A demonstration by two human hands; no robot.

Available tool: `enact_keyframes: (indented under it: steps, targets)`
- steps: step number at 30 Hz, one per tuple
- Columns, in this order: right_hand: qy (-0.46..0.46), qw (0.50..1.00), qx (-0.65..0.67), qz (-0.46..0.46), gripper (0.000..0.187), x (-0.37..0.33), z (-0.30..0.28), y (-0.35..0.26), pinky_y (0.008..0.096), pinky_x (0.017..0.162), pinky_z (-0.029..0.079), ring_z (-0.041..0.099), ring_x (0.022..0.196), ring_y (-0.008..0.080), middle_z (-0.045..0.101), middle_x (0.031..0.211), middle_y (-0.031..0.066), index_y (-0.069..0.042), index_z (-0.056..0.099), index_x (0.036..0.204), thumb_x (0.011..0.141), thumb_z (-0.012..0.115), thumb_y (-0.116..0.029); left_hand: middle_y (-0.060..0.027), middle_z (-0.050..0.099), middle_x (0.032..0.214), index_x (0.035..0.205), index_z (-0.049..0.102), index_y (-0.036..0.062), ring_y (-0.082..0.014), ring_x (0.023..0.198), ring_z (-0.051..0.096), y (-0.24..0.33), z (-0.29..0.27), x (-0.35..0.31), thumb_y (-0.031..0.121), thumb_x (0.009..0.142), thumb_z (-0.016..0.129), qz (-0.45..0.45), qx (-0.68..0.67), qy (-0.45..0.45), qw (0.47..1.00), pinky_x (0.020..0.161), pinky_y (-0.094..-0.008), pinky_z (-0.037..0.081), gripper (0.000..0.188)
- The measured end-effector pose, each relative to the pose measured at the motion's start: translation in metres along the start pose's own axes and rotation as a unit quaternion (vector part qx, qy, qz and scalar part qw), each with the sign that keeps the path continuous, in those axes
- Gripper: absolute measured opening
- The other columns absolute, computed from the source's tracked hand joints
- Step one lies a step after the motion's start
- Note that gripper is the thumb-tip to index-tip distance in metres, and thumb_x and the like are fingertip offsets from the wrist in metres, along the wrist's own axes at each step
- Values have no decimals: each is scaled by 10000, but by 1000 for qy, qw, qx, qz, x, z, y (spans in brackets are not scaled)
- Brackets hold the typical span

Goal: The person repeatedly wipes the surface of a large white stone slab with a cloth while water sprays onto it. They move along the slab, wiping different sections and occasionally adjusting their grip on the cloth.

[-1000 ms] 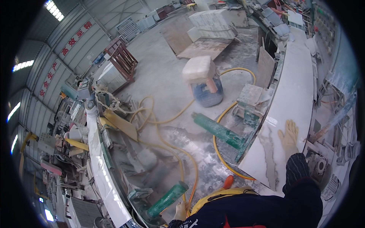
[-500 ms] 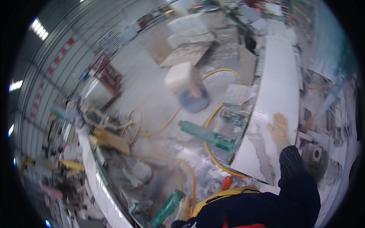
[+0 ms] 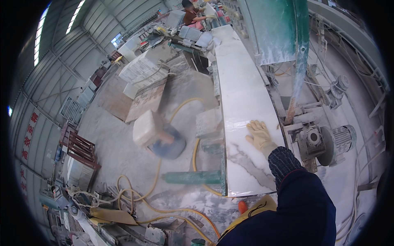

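My right hand [image 3: 260,136], in a cream-coloured glove, lies flat with its fingers apart on a long white stone slab [image 3: 242,82]. The slab has a glossy surface, and a grey vein [image 3: 251,169] runs across its near end, just left of my forearm. Beneath it the slab rests on a narrow bed that stretches away from me. My left hand is out of view. A green cylinder [image 3: 193,177] sticks out leftward from the near side of the bed.
To the right stand a motor [image 3: 340,139] and an upright green machine panel [image 3: 273,30]. On the floor at the left lie yellow hoses [image 3: 152,192], a blue drum [image 3: 169,144] under a pale block [image 3: 147,128], and stacked white slabs [image 3: 141,69]. A person [image 3: 192,15] is at the far end.
The view has swung to the right, so the slab now sits nearer the middle. My right hand still rests flat on it. My left hand, earlier beside a green cylinder below, has left the picture.
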State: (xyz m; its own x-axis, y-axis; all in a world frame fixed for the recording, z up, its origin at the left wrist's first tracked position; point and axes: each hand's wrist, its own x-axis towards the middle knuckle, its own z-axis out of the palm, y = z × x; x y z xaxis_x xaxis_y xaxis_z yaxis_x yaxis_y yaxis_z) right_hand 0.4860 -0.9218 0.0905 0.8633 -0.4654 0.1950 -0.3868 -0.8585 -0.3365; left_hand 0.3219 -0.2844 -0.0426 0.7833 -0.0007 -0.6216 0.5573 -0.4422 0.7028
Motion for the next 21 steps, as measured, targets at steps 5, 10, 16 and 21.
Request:
enact_keyframes:
  steps: [5,10,16,21]
  targets:
    - [3,1000,-1,0,638,3,0,1,477,1290,133,306,1546,297,433,1616,149,-84,507,1513,982,570,-432,-164,737,1077,1314,582,-11,-296,882,725,-5,-8,1,260,999,654,50,53,-12,997,788,-413,572,421]
    - [6,1000,3,-6,625,8,2,5,480,1285,148,321,1535,315,439,1608,163,-76,510,1509,982,573,-406,-158,739,1074,1321,581,-9,-300,889,723,-16,-16,-5,262,992,663,86,90,-8,992,800,-419,569,434]
    - [31,999,1,-13,558,12,9,9,495,1279,169,356,1517,312,482,1579,149,-77,549,1474,988,556,-352,-151,742,1070,1329,578,-7,-304,897,721,-27,-18,-14,264,984,675,106,111,2,988,813,-427,566,449]
    - [28,999,9,-15,528,16,9,12,487,1275,175,362,1512,327,485,1572,167,-60,557,1462,998,532,-312,-145,745,1067,1335,576,-6,-308,904,719,-33,-17,-20,266,976,684,117,123,5,986,824,-433,563,463]
